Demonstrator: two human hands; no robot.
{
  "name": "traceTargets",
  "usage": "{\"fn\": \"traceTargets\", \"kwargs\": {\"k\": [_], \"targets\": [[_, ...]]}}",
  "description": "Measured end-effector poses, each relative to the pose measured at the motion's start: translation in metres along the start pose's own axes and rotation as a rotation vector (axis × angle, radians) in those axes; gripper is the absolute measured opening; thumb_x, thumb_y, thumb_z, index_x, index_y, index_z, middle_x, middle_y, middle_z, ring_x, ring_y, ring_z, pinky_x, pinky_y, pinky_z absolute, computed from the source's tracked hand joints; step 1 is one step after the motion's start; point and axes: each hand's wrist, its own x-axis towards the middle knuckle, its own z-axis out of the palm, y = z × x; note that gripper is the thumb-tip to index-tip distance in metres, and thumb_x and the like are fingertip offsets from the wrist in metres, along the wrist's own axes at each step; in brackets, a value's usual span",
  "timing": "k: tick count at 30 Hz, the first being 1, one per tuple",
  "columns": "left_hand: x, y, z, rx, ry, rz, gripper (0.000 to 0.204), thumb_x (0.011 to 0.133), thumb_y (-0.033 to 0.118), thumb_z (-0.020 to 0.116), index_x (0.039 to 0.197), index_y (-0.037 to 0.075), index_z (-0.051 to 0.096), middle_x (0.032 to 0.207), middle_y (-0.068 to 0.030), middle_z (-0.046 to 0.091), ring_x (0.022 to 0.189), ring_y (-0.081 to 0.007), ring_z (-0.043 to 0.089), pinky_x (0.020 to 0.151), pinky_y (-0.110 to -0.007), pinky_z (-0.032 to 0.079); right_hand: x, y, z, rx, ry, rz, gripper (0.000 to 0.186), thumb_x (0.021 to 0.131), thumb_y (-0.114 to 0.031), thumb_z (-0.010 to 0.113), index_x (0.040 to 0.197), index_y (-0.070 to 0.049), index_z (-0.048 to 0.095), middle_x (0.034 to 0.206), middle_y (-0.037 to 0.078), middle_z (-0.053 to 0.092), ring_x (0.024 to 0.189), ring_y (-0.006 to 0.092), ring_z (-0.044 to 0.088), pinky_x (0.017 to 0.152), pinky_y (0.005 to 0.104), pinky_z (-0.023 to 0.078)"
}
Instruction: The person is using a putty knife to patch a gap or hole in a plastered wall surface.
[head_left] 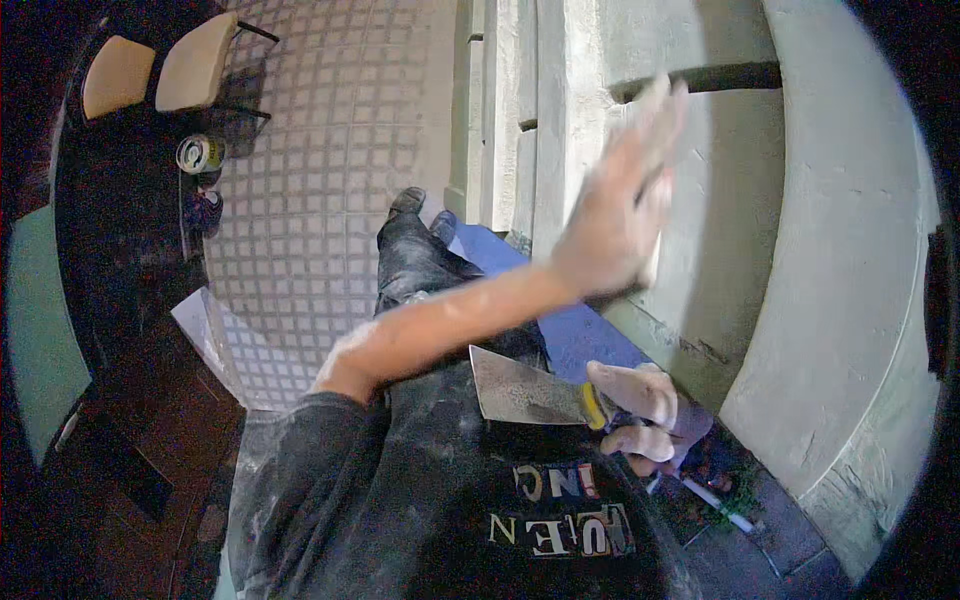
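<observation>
My left hand (625,205) reaches up to the right against or just in front of the pale plastered wall (728,220), fingers stretched out and blurred by motion; whether it touches the surface I cannot tell. White dust marks my forearm. Low at the centre right, my dusty right hand (655,420) grips a wide putty knife (522,393) by its handle, which shows yellow near the metal blade. The blade lies flat across the view, over my dark, dusty clothing (400,470).
Two pale chairs (195,65) stand at the upper left, near a round container (200,152). The gridded tiled floor (300,200) runs beside a blue sheet (595,335) at the wall's foot. A white board (200,335) is at left. A pale tool (715,500) lies at lower right.
</observation>
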Motion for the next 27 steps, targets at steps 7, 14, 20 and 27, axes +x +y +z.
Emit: {"fn": "traceTargets", "kwargs": {"k": [7,14,20,27], "targets": [[0.023,0.001,0.029,-0.206,0.043,-0.182,0.051,0.099,0.008,0.044,0.149,-0.001,0.042,0.154,-0.0193,0.042,0.147,-0.0269,0.033,0.121,-0.036,0.022,-0.014,-0.029,-0.005,-0.103,0.110,0.056,0.038,0.093,-0.029,0.058,0.119,-0.003,0.052,0.118,0.036,0.059,0.087,0.0323,0.070,0.073,0.0378,0.057],[0.037,0.007,0.008,-0.076,-0.033,0.021,0.057,0.095,0.001,0.045,0.151,-0.001,0.037,0.158,-0.0203,0.036,0.147,-0.0311,0.033,0.120,-0.037,0.024,0.005,-0.031,-0.005,-0.050,-0.027,0.146,0.039,0.100,-0.037,0.052,0.109,0.001,0.055,0.109,0.044,0.058,0.079,0.0363,0.071,0.066,0.0395,0.058],[0.040,-0.006,0.016,-0.112,-0.092,-0.016,0.060,0.093,0.001,0.046,0.153,0.002,0.036,0.159,-0.0215,0.032,0.148,-0.0326,0.031,0.121,-0.038,0.023,-0.006,-0.039,-0.018,-0.099,-0.046,0.129,0.039,0.098,-0.030,0.055,0.118,0.003,0.050,0.106,0.038,0.059,0.076,0.0337,0.069,0.064,0.0386,0.057],[0.039,0.003,0.008,-0.086,-0.097,0.053,0.063,0.092,0.000,0.046,0.153,0.004,0.035,0.161,-0.0206,0.028,0.148,-0.0349,0.029,0.121,-0.041,0.024,0.001,-0.038,-0.016,-0.125,-0.103,0.106,0.045,0.096,-0.022,0.057,0.128,0.006,0.044,0.103,0.032,0.061,0.073,0.0306,0.068,0.062,0.0375,0.055]]}}
